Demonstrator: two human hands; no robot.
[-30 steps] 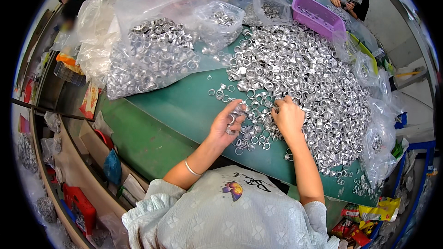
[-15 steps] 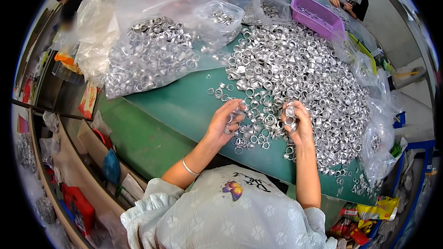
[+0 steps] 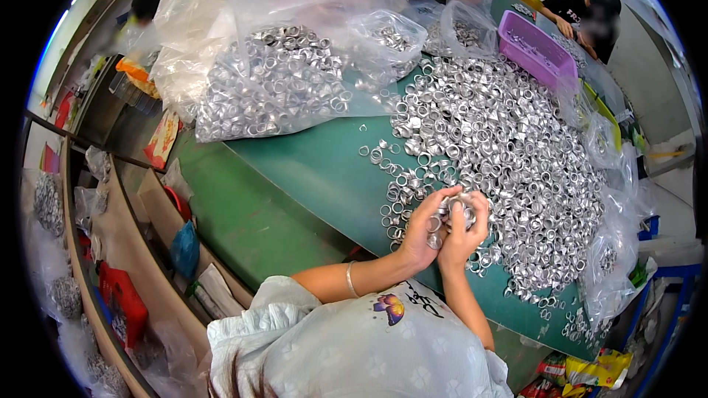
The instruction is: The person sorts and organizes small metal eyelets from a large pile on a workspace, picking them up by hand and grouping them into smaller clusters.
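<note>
My left hand and my right hand are cupped together over the near edge of a heap of silvery metal rings. Between them they hold several metal rings, with the fingers of both hands curled around these. Some rings show at the left palm; others sit under the right fingers and thumb. More loose rings lie scattered just left of the hands on the green table.
A clear plastic bag full of rings lies at the left of the table. A purple basket stands at the back right, near another person. Clear plastic lines the right edge. Shelving with bags stands at far left.
My hands were apart, each holding rings; they have come together, the left one moving right. The whole view has shifted somewhat, so the table sits farther right in it.
</note>
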